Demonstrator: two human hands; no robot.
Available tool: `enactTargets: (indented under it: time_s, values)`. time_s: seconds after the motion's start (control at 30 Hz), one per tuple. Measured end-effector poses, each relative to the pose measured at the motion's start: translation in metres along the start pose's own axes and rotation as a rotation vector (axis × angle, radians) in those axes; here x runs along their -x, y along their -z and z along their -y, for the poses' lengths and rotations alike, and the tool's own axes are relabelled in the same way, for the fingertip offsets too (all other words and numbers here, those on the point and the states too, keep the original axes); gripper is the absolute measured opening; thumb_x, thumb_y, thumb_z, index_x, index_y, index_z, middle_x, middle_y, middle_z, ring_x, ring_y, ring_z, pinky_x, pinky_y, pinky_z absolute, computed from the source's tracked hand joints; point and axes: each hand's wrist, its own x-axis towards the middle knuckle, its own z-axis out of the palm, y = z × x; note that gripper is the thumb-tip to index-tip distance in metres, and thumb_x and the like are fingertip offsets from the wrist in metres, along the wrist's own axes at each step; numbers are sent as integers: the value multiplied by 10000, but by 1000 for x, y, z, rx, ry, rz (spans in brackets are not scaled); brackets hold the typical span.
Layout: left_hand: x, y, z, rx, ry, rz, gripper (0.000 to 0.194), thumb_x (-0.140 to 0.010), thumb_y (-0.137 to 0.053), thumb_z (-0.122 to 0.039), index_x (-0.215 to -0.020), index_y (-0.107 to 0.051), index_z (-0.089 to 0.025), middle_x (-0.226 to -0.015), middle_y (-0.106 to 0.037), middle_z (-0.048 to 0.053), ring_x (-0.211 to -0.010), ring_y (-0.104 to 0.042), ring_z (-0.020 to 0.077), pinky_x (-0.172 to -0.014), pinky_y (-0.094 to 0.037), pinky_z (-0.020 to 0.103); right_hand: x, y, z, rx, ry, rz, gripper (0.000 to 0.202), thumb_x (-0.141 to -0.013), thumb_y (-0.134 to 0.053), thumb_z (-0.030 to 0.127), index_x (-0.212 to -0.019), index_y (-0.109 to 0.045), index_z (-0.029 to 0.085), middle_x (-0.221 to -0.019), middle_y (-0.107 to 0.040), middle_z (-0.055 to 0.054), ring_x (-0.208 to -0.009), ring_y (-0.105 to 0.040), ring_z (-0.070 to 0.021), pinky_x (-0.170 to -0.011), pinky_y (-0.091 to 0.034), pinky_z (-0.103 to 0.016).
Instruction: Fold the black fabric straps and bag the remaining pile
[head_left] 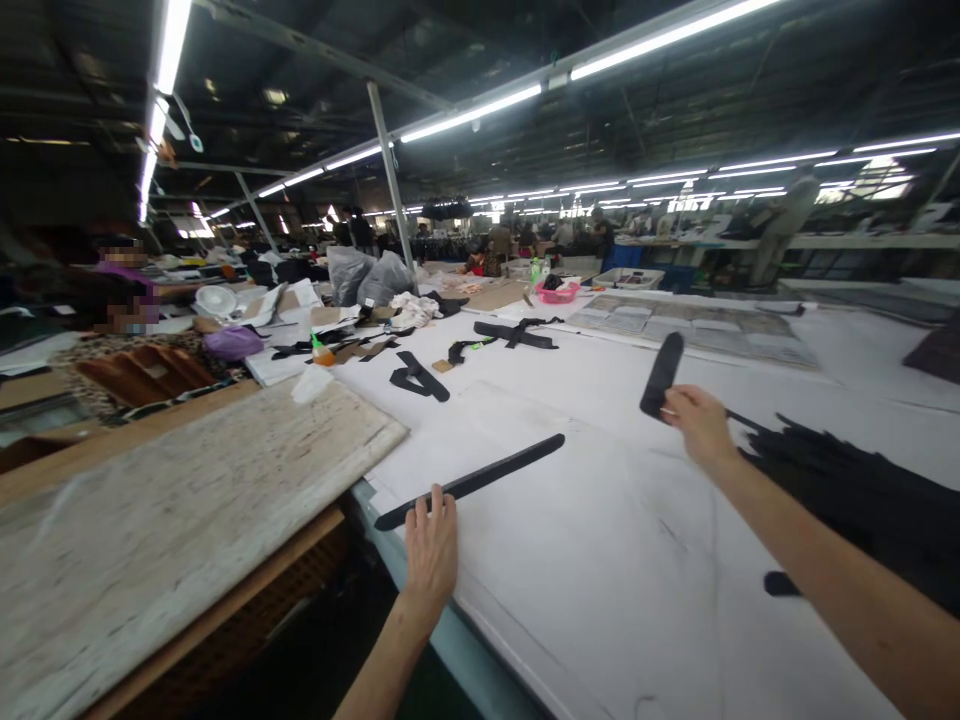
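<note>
A long black fabric strip [495, 474] with rounded ends lies slantwise on the white table covering near its edge. My left hand [433, 548] rests its outstretched fingertips on the strip's near end. Off to the right, my right hand [699, 422] pinches another black strip [663, 372] by its lower edge, so its rounded end stands up from the table. A large heap of black strips [862, 500] spreads beside and partly behind my right forearm. Under that forearm the tip of one more strip [780, 584] shows.
A worn board [187, 520] lies on the left beyond a gap. Black strap pieces [420, 378], an orange-filled bottle [322, 352], grey plastic bags [367, 276] and a pink basket [556, 292] lie farther back. A person [124, 280] sits at the far left.
</note>
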Motion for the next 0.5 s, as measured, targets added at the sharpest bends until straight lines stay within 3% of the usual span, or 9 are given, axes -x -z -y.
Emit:
enactTargets:
  time_s: [0.07, 0.17, 0.27, 0.37, 0.43, 0.5]
  values:
    - [3, 2, 1, 104, -22, -46, 475, -764, -337, 62, -1119, -609, -97, -1312, -505, 185, -1163, -485, 317, -972, -404, 457, 42, -18, -7, 51, 57, 117, 270, -702, -568, 425, -782, -558, 167, -616, -552, 17, -592, -556, -147, -631, -479, -317]
    - [7, 8, -3, 435, -13, -27, 452, -761, -348, 42, -1077, -627, -118, -1233, -575, 167, -1143, -510, 300, -970, -405, 466, 102, -38, -19, 303, 297, 300, 216, -820, -455, 371, -819, -573, 190, -732, -602, -13, -703, -564, -168, -696, -452, -303]
    - [9, 16, -11, 1021, 110, 158, 289, -865, -393, -217, -986, -644, -137, -963, -687, 123, -888, -635, 251, -785, -519, 393, 154, -55, -29, 512, 553, 505, 233, -903, -364, 245, -832, -582, 203, -827, -619, -34, -787, -557, -162, -726, -432, -276]
    - [12, 22, -16, 1574, 382, 347, 466, -859, -369, -501, -881, -622, -111, -781, -685, 109, -650, -646, 202, -592, -539, 328, 192, -69, -36, 681, 804, 657, 251, -915, -374, 156, -817, -601, 200, -802, -624, -29, -759, -549, -155, -694, -421, -265]
    - [14, 24, -15, 1704, 532, 388, 478, -825, -412, -542, -829, -609, -107, -723, -669, 93, -585, -628, 179, -537, -525, 301, 209, -75, -39, 770, 962, 722, 215, -892, -430, 119, -800, -610, 193, -781, -626, -24, -738, -543, -159, -677, -413, -275]
    - [18, 24, -11, 1652, 573, 385, 362, -775, -523, -473, -774, -606, -121, -624, -623, 37, -524, -584, 152, -471, -487, 261, 221, -77, -40, 830, 1068, 784, 176, -866, -478, 99, -793, -613, 186, -767, -618, -24, -724, -534, -166, -653, -408, -284]
